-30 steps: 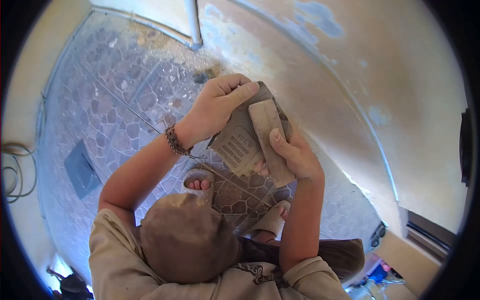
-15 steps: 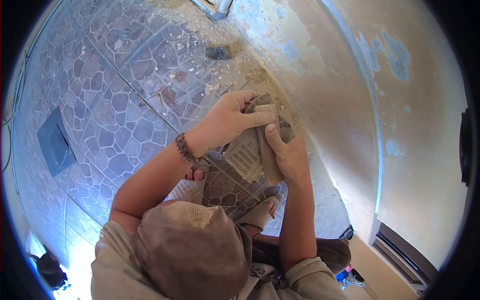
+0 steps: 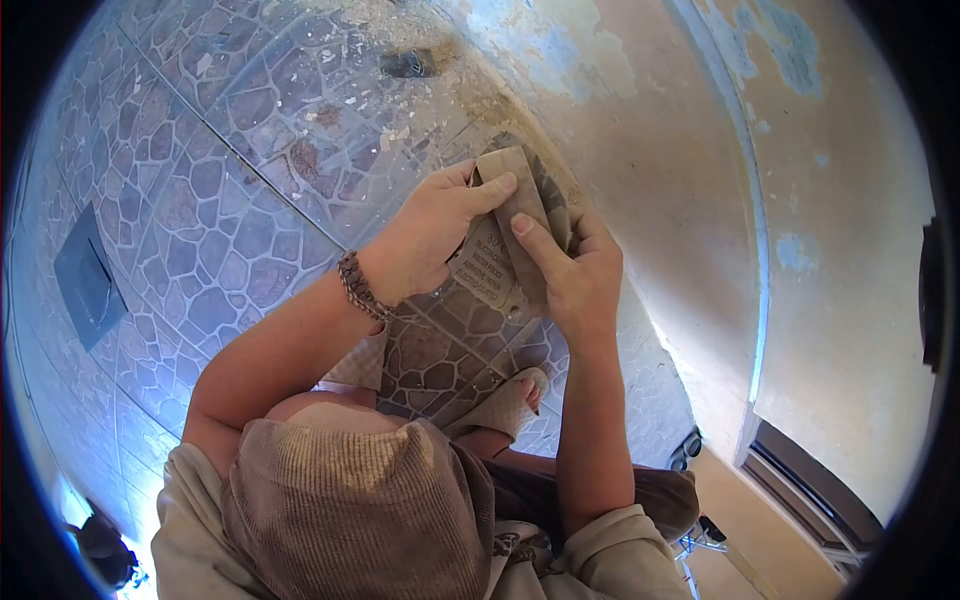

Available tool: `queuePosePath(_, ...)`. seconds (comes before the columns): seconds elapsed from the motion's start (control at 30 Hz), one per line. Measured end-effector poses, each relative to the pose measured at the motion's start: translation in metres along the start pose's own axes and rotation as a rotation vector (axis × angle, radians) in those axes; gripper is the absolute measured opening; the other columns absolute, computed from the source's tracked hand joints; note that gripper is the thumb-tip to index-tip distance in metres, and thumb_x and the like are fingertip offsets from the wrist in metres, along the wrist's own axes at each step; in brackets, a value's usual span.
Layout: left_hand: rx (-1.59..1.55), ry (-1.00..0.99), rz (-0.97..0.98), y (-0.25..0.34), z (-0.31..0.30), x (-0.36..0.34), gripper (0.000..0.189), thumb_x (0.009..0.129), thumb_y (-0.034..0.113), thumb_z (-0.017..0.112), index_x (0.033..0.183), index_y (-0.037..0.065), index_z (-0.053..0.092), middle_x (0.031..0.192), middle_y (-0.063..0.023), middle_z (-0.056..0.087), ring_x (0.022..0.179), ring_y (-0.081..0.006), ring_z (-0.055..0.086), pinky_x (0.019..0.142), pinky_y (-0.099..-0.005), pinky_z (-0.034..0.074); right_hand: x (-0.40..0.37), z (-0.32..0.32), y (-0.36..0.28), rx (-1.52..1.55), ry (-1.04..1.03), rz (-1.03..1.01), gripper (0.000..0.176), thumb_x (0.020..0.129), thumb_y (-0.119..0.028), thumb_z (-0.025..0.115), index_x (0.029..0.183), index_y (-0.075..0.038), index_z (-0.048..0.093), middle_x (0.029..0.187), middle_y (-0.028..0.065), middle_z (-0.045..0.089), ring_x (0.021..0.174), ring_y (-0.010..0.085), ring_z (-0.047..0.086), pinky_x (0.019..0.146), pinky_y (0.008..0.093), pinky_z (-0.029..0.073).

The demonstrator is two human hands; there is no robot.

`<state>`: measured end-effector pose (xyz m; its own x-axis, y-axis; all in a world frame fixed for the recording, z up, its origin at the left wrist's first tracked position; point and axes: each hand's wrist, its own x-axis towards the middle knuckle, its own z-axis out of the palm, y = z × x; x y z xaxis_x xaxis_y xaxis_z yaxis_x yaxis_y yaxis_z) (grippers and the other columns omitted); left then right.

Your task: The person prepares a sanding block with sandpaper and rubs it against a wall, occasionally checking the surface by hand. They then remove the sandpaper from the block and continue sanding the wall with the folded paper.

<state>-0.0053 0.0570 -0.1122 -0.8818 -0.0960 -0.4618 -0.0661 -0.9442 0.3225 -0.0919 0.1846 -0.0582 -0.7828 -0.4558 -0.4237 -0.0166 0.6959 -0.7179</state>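
Observation:
In the head view I hold a worn sheet of sandpaper (image 3: 482,262) in front of my chest, its printed backing facing up. Part of the sheet is folded over into a long flat strip. My left hand (image 3: 430,225), with a braided bracelet (image 3: 360,287) at the wrist, grips the left edge, thumb on top near the upper end of the fold. From the right side, my right hand (image 3: 588,275) grips it too, thumb pressed on the strip and fingers behind. Most of the fingers are hidden under the paper.
A stone-patterned floor (image 3: 205,240) carries scattered flakes and dust. A small dark block (image 3: 408,64) lies near the wall base. The wall (image 3: 680,200) on the right has peeling paint patches. A dark square plate (image 3: 90,278) is at the left. My sandalled foot (image 3: 530,390) is below.
The folded strip now shows longer and flatter, and both thumbs press on it. My left thumb has shifted toward its upper end. The camera view has moved slightly.

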Motion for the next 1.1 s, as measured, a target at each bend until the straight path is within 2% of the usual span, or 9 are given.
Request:
queuePosePath(0.1, -0.095, 0.186, -0.018, -0.01, 0.008, 0.001, 0.026, 0.098, 0.024, 0.051, 0.112, 0.002, 0.053, 0.099, -0.0066, 0.062, 0.085, -0.0177, 0.063, 0.08, -0.0343, 0.052, -0.007, 0.015, -0.003, -0.328, 0.11, -0.26, 0.038, 0.08, -0.021, 0.071, 0.107, 0.003, 0.059, 0.088, 0.0152, 0.066, 0.071, 0.029, 0.064, 0.067, 0.0349, 0.051)
queuePosePath(0.2, -0.152, 0.254, 0.043, -0.021, 0.005, 0.008, 0.021, 0.098, 0.026, 0.051, 0.102, 0.005, 0.053, 0.092, -0.0047, 0.059, 0.078, -0.0168, 0.059, 0.073, -0.0348, 0.05, -0.012, 0.032, 0.014, -0.57, 0.196, -0.538, 0.035, 0.079, -0.011, 0.065, 0.113, -0.006, 0.06, 0.093, 0.0139, 0.065, 0.078, 0.0304, 0.065, 0.07, 0.04, 0.051)
queuePosePath(0.3, -0.07, 0.344, -0.047, -0.019, 0.009, 0.005, 0.019, 0.098, 0.026, 0.051, 0.095, 0.007, 0.051, 0.086, -0.0039, 0.057, 0.073, -0.0156, 0.057, 0.065, -0.0318, 0.048, -0.021, 0.038, 0.015, -0.62, 0.103, -0.574, 0.046, 0.078, -0.006, 0.059, 0.123, -0.006, 0.055, 0.096, 0.0174, 0.063, 0.082, 0.039, 0.061, 0.072, 0.044, 0.05)
queuePosePath(0.5, 0.094, 0.503, 0.037, -0.025, 0.012, 0.009, 0.025, 0.092, 0.02, 0.06, 0.102, 0.005, 0.044, 0.088, -0.0062, 0.055, 0.074, -0.0153, 0.058, 0.063, -0.0313, 0.049, -0.028, 0.02, 0.022, -0.524, -0.159, -0.577, 0.06, 0.08, -0.003, 0.054, 0.138, 0.001, 0.037, 0.108, 0.0248, 0.057, 0.096, 0.0411, 0.058, 0.079, 0.0465, 0.049)
queuePosePath(0.6, 0.172, 0.467, 0.066, -0.029, 0.026, 0.013, 0.031, 0.09, 0.017, 0.062, 0.109, 0.004, 0.041, 0.091, -0.0084, 0.056, 0.076, -0.0165, 0.058, 0.065, -0.031, 0.05, -0.02, -0.002, 0.022, -0.418, -0.148, -0.539, 0.053, 0.082, -0.003, 0.054, 0.133, 0.001, 0.041, 0.11, 0.0276, 0.058, 0.097, 0.0439, 0.058, 0.081, 0.0482, 0.049)
queuePosePath(0.7, 0.322, 0.277, 0.005, -0.016, 0.047, 0.013, 0.033, 0.093, 0.021, 0.059, 0.113, 0.001, 0.043, 0.097, -0.0105, 0.058, 0.081, -0.0176, 0.06, 0.068, -0.033, 0.051, -0.019, -0.024, 0.014, -0.36, -0.066, -0.321, 0.043, 0.084, -0.004, 0.054, 0.125, 0.001, 0.045, 0.108, 0.0294, 0.059, 0.096, 0.0451, 0.058, 0.081, 0.0496, 0.049)
queuePosePath(0.9, 0.991, 0.484, 0.025, 0.0, 0.113, 0.018, 0.041, 0.095, 0.029, 0.053, 0.118, -0.004, 0.047, 0.104, -0.0179, 0.06, 0.086, -0.0195, 0.062, 0.071, -0.036, 0.05, -0.011, -0.065, 0.0, -0.553, -0.088, -0.616, 0.04, 0.085, -0.007, 0.056, 0.123, 0.001, 0.046, 0.104, 0.0296, 0.06, 0.093, 0.0452, 0.06, 0.077, 0.0494, 0.048)
queuePosePath(1.0, 1.127, 0.652, 0.08, 0.004, 0.141, 0.015, 0.04, 0.093, 0.029, 0.056, 0.114, -0.005, 0.052, 0.097, -0.0184, 0.062, 0.082, -0.0206, 0.062, 0.069, -0.034, 0.049, -0.012, -0.084, -0.005, -0.415, -0.136, -0.646, 0.047, 0.085, -0.009, 0.057, 0.129, 0.002, 0.043, 0.105, 0.0296, 0.06, 0.096, 0.0459, 0.058, 0.081, 0.0488, 0.047)
queuePosePath(1.1, 1.222, 0.621, 0.258, -0.009, 0.121, 0.037, 0.037, 0.09, 0.029, 0.062, 0.102, -0.005, 0.057, 0.086, -0.0144, 0.064, 0.075, -0.0187, 0.062, 0.065, -0.0332, 0.049, -0.004, -0.104, 0.011, -0.259, -0.176, -0.678, 0.05, 0.085, -0.011, 0.059, 0.131, 0.002, 0.043, 0.107, 0.0294, 0.06, 0.1, 0.0455, 0.057, 0.087, 0.0481, 0.045)
